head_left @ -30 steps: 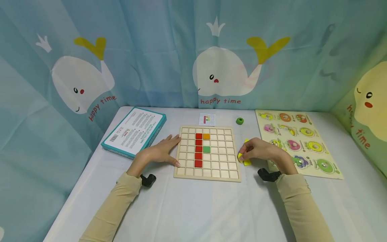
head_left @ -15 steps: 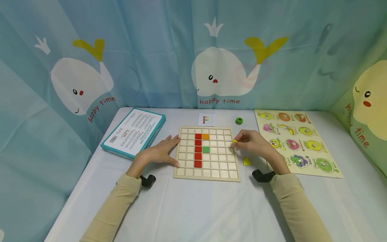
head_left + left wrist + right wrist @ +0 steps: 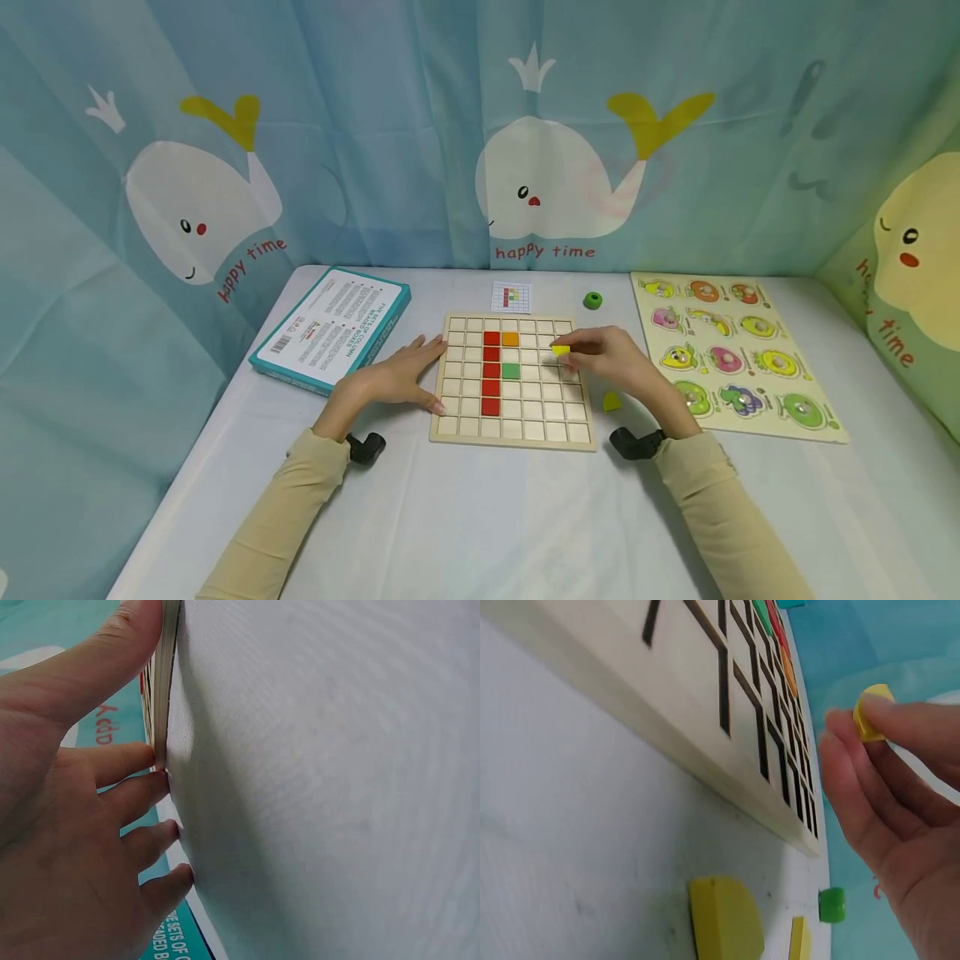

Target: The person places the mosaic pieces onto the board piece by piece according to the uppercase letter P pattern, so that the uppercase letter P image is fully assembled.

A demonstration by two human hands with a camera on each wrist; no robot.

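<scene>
My right hand [image 3: 603,358] pinches a small yellow block [image 3: 561,350] between thumb and fingers, raised over the right part of a wooden grid board [image 3: 512,443]. In the right wrist view the yellow block [image 3: 873,712] shows at the fingertips. My left hand [image 3: 397,375] lies spread at the board's left edge, thumb and fingertips against the frame. A column of several red tiles [image 3: 491,370] sits in the grid. Right of the column are an orange tile [image 3: 510,339] and a green tile [image 3: 511,371]. The other cells show bare wood.
Right of the board lies a yellow piece [image 3: 612,402]; the right wrist view shows another yellow piece [image 3: 800,939]. Behind the board are a printed pattern card [image 3: 512,297] and a green bead [image 3: 593,300]. A fruit puzzle [image 3: 738,358] lies right, a teal box [image 3: 333,327] left.
My right hand has lifted the yellow block from the table right of the board and carried it left over the grid. The left hand has stayed in place.
</scene>
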